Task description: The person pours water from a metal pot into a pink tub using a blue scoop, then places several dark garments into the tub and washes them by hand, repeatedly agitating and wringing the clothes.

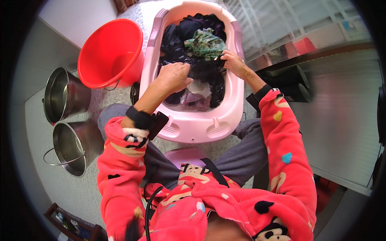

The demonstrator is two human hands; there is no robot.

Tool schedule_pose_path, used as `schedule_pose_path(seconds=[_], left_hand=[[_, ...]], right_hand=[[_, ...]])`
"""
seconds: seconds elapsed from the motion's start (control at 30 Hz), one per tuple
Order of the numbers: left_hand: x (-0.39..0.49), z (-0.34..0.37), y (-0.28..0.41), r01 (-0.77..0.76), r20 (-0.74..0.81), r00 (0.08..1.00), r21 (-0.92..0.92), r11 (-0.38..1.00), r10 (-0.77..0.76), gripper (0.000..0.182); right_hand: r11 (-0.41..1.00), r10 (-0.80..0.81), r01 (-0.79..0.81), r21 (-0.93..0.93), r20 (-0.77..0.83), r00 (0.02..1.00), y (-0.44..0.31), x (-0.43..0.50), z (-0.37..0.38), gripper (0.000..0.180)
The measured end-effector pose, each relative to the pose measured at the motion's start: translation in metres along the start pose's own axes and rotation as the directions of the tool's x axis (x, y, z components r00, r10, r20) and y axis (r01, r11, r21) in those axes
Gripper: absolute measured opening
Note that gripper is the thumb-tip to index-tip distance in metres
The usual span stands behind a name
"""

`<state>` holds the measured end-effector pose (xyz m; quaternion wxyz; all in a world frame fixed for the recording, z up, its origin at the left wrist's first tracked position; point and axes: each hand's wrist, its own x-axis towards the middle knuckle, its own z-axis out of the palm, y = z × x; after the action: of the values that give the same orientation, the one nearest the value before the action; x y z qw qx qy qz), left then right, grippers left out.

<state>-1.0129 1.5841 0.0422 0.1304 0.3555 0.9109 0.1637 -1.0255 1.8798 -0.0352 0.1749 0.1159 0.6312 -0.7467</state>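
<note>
A pink plastic tub stands before me, with wet clothes and water in it. My left hand is curled above the dark clothes near the tub's left side; whether cloth is inside its fingers is hidden. My right hand, by the right rim, pinches a piece of black cloth. A green patterned cloth lies just beyond it on dark garments. Nearer to me, a light purple cloth lies partly in the water.
A red plastic bucket stands left of the tub, with two metal buckets nearer me. Black boots lie at the right beside a translucent panel. A pink stool is between my legs; a brown rack is at lower left.
</note>
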Motion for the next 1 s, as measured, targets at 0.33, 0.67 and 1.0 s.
schedule_pose_path(seconds=[0.33,0.67,1.0], left_hand=[[0.045,0.056,0.016,-0.139,-0.37,0.928,-0.272,0.952,0.03,0.059],[0.036,0.015,0.007,-0.24,-0.221,0.917,-0.971,-0.019,-0.332,0.002],[0.033,-0.02,-0.004,-0.154,-0.113,0.906,-0.986,-0.07,-0.408,0.01]], right_hand=[[0.907,-0.296,0.175,0.382,0.286,0.911,-0.085,-0.076,0.036,0.012],[0.933,-0.29,0.26,0.248,0.091,0.953,-0.026,-0.049,0.033,0.014],[0.715,0.074,0.033,-0.699,0.123,0.99,0.019,-0.033,0.017,0.025]])
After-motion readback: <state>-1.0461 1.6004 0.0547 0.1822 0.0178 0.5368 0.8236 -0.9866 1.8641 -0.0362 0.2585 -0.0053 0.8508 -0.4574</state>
